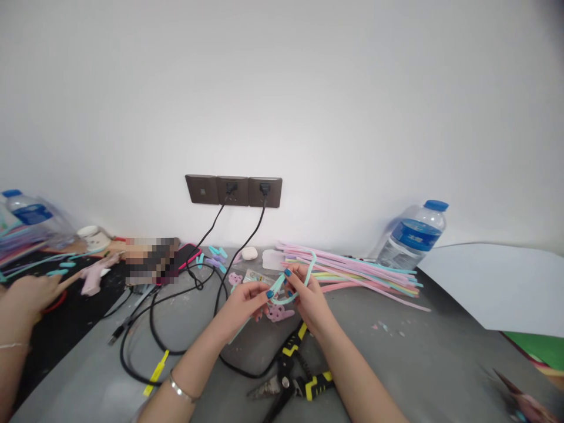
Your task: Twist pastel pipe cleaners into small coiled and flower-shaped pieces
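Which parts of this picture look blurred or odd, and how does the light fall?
Head view throughout: the dark pointed thing at lower right is smeared, likely by motion; a pixelated patch hides something at left; the bottle at right leans outward, perhaps partly lens distortion; the wall is softly lit, with a faint shadow beside that bottle.

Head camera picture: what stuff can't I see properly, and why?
In the head view:
Mint strip: partly covered by the left hand and right hand.
Pliers: handles partly behind the right forearm.
Dark pointed thing: too blurred to name.
Pixelated patch: blocks hide what's there.
Another person's arm: cut off by the left edge.
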A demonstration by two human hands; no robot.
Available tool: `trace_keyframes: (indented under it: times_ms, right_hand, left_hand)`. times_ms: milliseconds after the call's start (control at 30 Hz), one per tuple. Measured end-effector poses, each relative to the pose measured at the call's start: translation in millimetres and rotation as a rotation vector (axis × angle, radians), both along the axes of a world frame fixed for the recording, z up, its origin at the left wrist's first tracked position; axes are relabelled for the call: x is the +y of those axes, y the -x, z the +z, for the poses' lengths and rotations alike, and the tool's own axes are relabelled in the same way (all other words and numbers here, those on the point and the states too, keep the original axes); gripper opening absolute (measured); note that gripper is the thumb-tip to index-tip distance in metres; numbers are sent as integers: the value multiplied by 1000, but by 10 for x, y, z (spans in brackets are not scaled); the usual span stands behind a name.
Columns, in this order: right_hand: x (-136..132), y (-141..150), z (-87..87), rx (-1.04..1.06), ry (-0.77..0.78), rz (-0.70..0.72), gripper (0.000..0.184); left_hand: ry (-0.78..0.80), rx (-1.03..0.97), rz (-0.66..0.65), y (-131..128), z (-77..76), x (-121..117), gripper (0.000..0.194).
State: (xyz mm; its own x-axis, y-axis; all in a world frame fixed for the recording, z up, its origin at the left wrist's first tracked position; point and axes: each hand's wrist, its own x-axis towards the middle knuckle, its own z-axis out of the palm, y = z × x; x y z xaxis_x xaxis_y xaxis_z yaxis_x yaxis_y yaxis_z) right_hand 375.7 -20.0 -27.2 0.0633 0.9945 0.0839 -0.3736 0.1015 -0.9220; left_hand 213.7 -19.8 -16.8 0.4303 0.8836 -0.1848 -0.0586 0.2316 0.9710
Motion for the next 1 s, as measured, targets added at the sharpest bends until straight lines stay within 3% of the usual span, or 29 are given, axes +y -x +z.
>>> trace_keyframes:
  times_ms: [267, 600, 1000]
  right_hand:
    - [-29, 20, 52, -138, -92, 160, 28]
    - [-41, 3, 9, -65, 18, 229, 26]
    - [-28, -18, -9, -35, 64, 223, 22]
  left_hand:
    - [-44, 18, 65, 3, -16, 26, 39]
    - [-120, 16, 111, -17, 23, 16, 32]
    - [-490, 273, 184, 25, -68, 34, 20]
